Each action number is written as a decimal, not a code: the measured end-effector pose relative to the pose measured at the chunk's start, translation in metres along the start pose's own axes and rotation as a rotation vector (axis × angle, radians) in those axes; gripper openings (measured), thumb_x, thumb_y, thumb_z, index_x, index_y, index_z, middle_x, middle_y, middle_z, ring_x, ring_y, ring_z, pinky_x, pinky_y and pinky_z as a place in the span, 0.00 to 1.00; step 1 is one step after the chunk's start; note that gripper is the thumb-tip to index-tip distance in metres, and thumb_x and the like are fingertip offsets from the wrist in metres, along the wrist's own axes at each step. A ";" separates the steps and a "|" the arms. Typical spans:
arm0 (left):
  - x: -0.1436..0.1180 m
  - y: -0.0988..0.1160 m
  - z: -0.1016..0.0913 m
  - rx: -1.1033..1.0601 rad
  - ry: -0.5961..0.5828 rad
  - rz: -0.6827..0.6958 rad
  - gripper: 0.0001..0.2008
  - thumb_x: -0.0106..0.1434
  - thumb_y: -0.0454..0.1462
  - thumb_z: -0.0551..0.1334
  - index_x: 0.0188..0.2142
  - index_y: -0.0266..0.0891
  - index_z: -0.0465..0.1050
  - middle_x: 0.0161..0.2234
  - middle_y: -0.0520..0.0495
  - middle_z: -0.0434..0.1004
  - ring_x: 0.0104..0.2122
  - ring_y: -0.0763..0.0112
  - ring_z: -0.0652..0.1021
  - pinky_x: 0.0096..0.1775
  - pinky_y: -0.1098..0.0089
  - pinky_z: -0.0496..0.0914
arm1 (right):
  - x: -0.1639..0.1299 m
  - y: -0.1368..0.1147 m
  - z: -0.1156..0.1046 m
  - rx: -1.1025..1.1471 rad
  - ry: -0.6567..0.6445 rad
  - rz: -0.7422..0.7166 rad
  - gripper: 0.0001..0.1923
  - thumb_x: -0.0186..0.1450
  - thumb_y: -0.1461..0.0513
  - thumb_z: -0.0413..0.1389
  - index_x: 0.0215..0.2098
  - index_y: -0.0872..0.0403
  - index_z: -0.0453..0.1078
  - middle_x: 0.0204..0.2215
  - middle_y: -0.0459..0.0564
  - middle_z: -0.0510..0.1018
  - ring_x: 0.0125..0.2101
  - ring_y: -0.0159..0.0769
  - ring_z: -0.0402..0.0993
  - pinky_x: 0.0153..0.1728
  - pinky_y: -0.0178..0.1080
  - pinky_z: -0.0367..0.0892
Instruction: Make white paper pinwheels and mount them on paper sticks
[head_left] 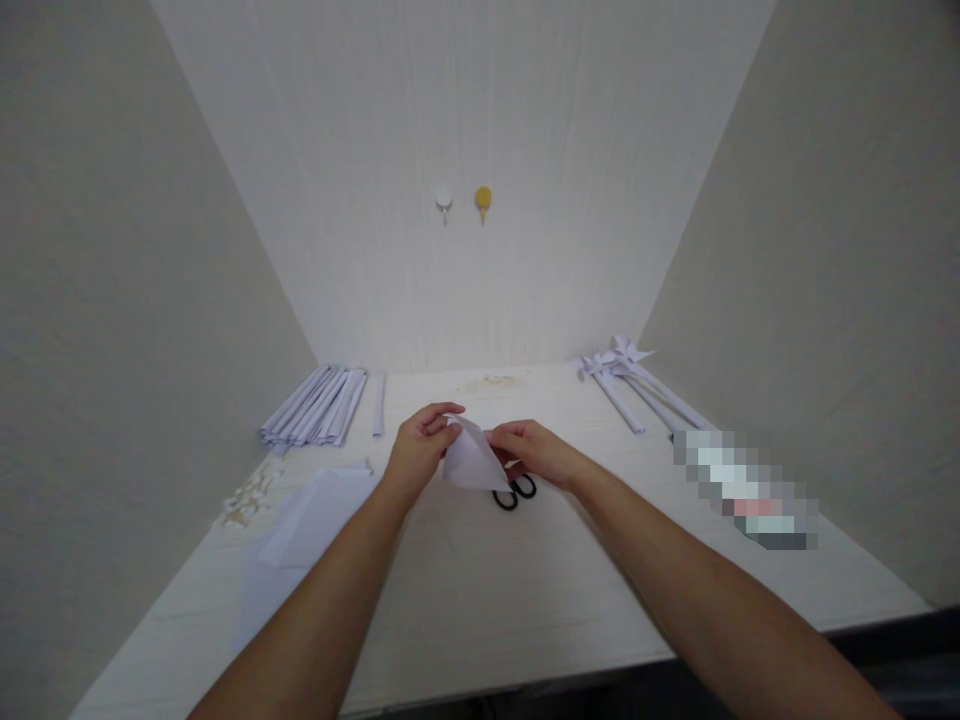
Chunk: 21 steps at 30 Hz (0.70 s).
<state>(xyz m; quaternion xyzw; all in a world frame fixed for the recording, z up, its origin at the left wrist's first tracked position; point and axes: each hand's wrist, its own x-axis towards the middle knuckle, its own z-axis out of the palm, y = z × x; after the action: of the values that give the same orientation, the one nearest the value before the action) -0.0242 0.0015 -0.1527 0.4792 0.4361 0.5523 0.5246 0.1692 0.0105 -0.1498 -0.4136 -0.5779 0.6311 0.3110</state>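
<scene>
Above the middle of the white table, a folded piece of white paper (472,462) is held up between both hands. My left hand (421,445) pinches its upper left corner between thumb and fingers. At the right edge of the paper, my right hand (534,450) has its thumb and fingers closed on it, with some fingertips hidden behind. Just below the paper lies a pair of scissors (526,487); only the black handle loops show, and the blades are hidden.
Rolled paper sticks (319,405) are piled at the left, with a single stick (379,405) beside them. Paper sheets (319,520) lie nearer me. Paper pinwheels on sticks (619,385) rest at the back right, near a blurred-out object (742,490). Two hooks (483,200) are on the back wall.
</scene>
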 end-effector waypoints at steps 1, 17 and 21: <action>0.000 0.000 0.001 -0.003 0.003 0.007 0.20 0.47 0.38 0.71 0.42 0.38 0.78 0.23 0.56 0.76 0.24 0.75 0.75 0.29 0.74 0.69 | 0.001 0.001 0.001 0.000 0.002 -0.006 0.18 0.61 0.49 0.64 0.26 0.56 0.74 0.22 0.44 0.76 0.23 0.29 0.70 0.23 0.31 0.64; -0.003 0.004 0.001 0.036 0.028 -0.037 0.18 0.53 0.44 0.65 0.41 0.38 0.77 0.31 0.48 0.82 0.32 0.65 0.80 0.29 0.70 0.73 | 0.007 0.011 0.006 0.042 0.224 -0.094 0.15 0.51 0.52 0.70 0.29 0.55 0.78 0.20 0.42 0.75 0.20 0.28 0.64 0.21 0.33 0.54; -0.005 0.003 0.003 0.137 -0.052 -0.049 0.14 0.46 0.43 0.73 0.27 0.35 0.79 0.22 0.47 0.79 0.23 0.69 0.76 0.25 0.72 0.69 | 0.008 0.010 0.005 0.090 0.300 -0.135 0.17 0.51 0.50 0.69 0.31 0.54 0.79 0.24 0.45 0.77 0.24 0.31 0.68 0.25 0.35 0.61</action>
<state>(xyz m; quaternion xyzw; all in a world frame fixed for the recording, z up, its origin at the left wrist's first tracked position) -0.0215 -0.0039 -0.1498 0.5171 0.4708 0.4956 0.5151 0.1624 0.0135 -0.1610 -0.4488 -0.5227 0.5653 0.4537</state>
